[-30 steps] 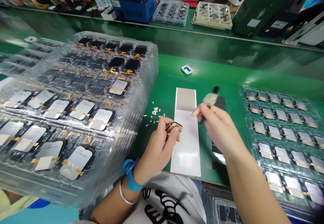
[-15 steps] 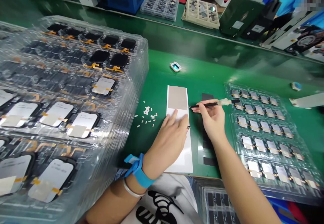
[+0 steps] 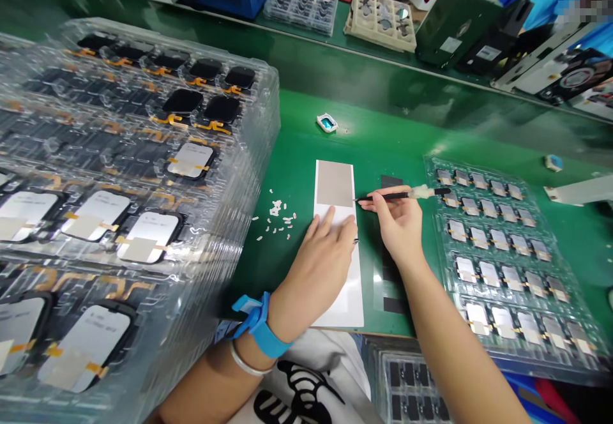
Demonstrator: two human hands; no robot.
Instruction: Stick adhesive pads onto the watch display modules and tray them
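My left hand (image 3: 320,261) lies on a white backing sheet (image 3: 353,299) with its fingers stretched out and apart, just below the grey adhesive section (image 3: 335,183) on it. A small dark tip pokes out beside this hand; what it belongs to is hidden. My right hand (image 3: 400,219) is closed around a slim black pen-like tool (image 3: 393,196) with whitish wrapping near its rear end. The tool's fine point reaches the right edge of the grey section, near its lower corner. Beneath and beside my right hand lies a clear strip with dark patches (image 3: 393,306).
At left rises a tall stack of clear trays (image 3: 253,156) with watch-sized screens. White scraps (image 3: 275,210) lie between stack and sheet. A tray of small silvery parts (image 3: 498,240) is on the right. A small white-framed part (image 3: 327,123) lies behind the sheet; a shelf runs along the back.
The view has shifted slightly. The tool's point has moved a little left, onto the edge of the grey section. My left hand stays in place on the sheet.
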